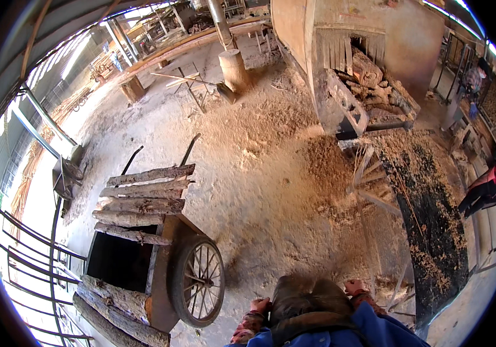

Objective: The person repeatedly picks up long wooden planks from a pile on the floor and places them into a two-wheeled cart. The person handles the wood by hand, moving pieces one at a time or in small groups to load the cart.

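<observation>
My left hand [261,305] hangs low beside my dark trousers [305,298], its fingers curled in and no object showing in them. On the other side, my right hand [355,287] is likewise curled into a loose fist with nothing visible in it. Both sleeves are patterned red under blue clothing. Nearest to the left hand stands a cart with a spoked wheel [198,280]. Several split logs [138,205] lie across its far end, and more thick logs [117,298] rest across its near end. Between them, the cart's inside is dark.
Right of me runs a black conveyor belt [424,214] strewn with wood chips, leading to a large machine [375,17] whose mouth holds wood chunks [369,75]. A co-worker's checked sleeve [488,179] is beside the belt; another person [472,81] stands farther back. Sawdust [259,139] covers the floor.
</observation>
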The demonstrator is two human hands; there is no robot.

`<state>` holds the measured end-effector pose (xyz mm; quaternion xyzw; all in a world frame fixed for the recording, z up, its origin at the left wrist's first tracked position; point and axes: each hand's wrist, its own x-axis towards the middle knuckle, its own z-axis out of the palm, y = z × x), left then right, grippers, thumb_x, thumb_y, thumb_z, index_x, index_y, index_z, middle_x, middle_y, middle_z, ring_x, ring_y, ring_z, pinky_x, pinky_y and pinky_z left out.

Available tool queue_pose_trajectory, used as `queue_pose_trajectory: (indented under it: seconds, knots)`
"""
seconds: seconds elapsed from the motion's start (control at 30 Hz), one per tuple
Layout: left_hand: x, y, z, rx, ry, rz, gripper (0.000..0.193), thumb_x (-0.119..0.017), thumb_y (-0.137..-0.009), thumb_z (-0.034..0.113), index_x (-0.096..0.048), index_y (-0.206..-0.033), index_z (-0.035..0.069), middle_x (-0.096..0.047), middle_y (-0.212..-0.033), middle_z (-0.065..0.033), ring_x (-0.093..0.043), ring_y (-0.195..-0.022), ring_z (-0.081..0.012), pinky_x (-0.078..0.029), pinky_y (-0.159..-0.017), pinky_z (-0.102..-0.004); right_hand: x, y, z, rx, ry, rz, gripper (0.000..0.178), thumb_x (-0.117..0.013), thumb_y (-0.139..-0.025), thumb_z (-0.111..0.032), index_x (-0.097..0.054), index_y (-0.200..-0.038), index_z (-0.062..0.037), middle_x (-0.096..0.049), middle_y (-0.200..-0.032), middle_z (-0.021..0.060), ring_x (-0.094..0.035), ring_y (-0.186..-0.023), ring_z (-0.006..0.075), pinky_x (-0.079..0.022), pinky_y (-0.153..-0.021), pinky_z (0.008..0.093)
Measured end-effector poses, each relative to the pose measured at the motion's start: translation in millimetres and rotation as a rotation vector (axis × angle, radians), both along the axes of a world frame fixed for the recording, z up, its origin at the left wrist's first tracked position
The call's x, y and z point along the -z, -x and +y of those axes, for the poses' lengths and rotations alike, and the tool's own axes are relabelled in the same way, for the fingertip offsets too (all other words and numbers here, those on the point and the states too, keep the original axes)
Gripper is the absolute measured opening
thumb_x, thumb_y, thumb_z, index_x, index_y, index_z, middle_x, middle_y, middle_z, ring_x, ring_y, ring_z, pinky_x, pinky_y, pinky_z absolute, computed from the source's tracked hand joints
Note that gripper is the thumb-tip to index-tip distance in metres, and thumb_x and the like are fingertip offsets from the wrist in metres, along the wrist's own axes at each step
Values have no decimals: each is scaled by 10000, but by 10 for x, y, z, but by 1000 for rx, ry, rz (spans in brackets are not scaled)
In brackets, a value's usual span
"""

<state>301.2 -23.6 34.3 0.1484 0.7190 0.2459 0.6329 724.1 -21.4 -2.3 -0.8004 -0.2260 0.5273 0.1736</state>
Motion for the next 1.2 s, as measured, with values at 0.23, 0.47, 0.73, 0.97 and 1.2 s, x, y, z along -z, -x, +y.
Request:
queue_pose_trajectory:
  seconds: [0.23, 0.47, 0.73, 0.97, 1.2]
  knots:
    - [211, 145, -77, -57, 52, -67, 271, -632, -720, 228, -619, -724, -42, -606, -643, -99, -591, -567, -184, -476, -499, -293, 36, 37, -43, 63, -47, 120, 287, -569, -747, -202, -588, -955, -6, -597, -702, 108, -586, -571, 202, -502, -479, 325]
    - [-188, -142, -81, 22, 46, 35, 273, -636, -725, 245, -632, -746, -27, -615, -648, -105, -598, -571, -183, -477, -502, -291, -40, -59, 1, 53, 30, 140, 357, -598, -752, -271, -568, -972, 8, -595, -706, 127, -598, -582, 222, -508, -484, 334]
    - [-52, -180, -268, -130, 54, -55, 255, -634, -743, 212, -612, -770, -40, -610, -684, -105, -579, -560, -194, -478, -507, -307, -85, -120, 59, 6, -10, 125, 355, -638, -740, -297, -596, -858, 35, -606, -665, 129, -589, -546, 194, -501, -502, 346]
    - [-162, -24, -207, -245, 68, -111, 252, -613, -758, 164, -588, -826, -78, -604, -737, -140, -589, -602, -228, -484, -528, -326, 172, -10, 94, -63, -13, 88, 338, -598, -766, -249, -561, -942, 37, -594, -704, 139, -605, -582, 232, -517, -497, 361]
    - [-56, 332, -196, -150, 62, -111, 289, -622, -759, 198, -588, -832, -80, -610, -747, -141, -600, -620, -229, -493, -548, -319, 111, 305, 82, 90, -83, 114, 280, -600, -770, -241, -557, -890, 9, -567, -651, 103, -574, -536, 204, -497, -464, 340]
